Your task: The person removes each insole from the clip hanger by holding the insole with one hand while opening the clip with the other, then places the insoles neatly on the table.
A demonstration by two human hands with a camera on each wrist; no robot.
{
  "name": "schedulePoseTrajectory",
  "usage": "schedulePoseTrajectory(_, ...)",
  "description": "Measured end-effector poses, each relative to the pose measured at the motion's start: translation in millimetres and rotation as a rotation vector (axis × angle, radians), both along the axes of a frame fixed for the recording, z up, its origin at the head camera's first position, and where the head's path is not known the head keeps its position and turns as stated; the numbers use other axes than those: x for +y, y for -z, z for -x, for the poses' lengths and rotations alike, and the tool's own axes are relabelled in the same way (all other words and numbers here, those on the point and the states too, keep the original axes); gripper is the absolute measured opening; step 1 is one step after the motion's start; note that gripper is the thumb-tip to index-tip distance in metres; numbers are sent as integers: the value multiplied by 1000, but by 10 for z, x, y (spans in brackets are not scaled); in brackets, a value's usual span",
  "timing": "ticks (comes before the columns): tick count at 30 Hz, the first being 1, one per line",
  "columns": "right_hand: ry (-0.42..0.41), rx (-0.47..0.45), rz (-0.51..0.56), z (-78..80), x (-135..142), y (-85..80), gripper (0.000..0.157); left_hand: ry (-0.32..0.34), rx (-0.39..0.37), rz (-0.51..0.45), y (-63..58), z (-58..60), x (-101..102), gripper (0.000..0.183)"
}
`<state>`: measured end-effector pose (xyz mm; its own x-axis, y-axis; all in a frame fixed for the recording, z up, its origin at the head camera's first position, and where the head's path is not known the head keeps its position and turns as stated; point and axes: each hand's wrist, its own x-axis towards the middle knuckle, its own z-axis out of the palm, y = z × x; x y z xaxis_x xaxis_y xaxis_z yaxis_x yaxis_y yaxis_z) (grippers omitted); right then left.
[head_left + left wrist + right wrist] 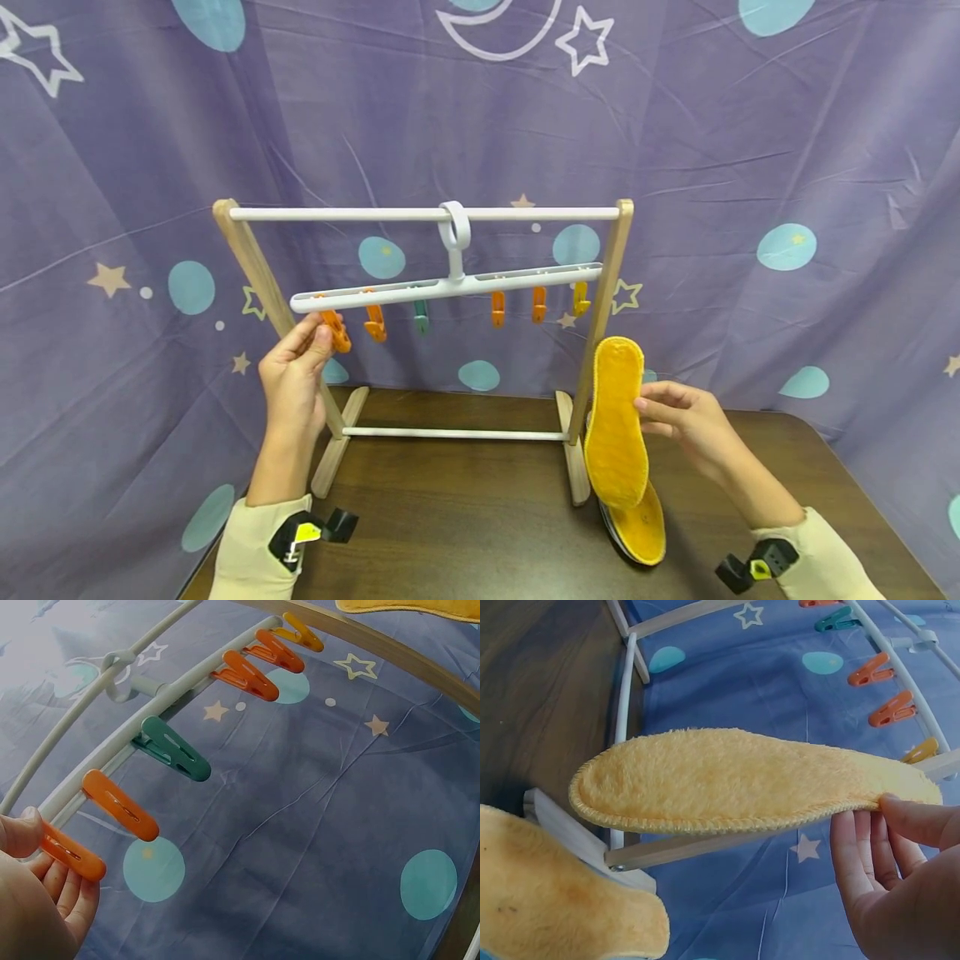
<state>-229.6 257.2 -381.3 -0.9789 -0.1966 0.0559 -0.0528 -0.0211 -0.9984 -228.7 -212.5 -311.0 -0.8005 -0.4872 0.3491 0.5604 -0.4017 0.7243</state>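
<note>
My left hand (296, 375) pinches the leftmost orange clip (73, 852) under a white hanger bar (390, 295). The bar tilts, its left end lower. Beside that clip hang a second orange clip (375, 323), a green clip (175, 748), two more orange ones and a yellow clip (581, 298). With thumb and fingers, my right hand (686, 421) holds a fuzzy yellow insole (617, 425) by its edge, upright near the rack's right post. Below it, partly hidden, another yellow insole (641, 529) lies on the table; its underside edge looks dark.
A rack with wooden posts (258, 258) and a white top rod (337, 214) carries the hanger by its hook (454, 225). Its feet stand on a brown wooden table (450, 517). Behind hangs a purple curtain (720, 167) with stars and blue spots.
</note>
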Motion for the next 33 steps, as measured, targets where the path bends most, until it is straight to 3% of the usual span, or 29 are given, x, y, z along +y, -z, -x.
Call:
schedulePoseTrajectory(14,-42,-64,27,33,102,100,14,-16,14,-3,9,-3,3,15)
schedulePoseTrajectory(33,-90,-140,-36,92,222,214,11,-34,18,-4,25,3,8,17)
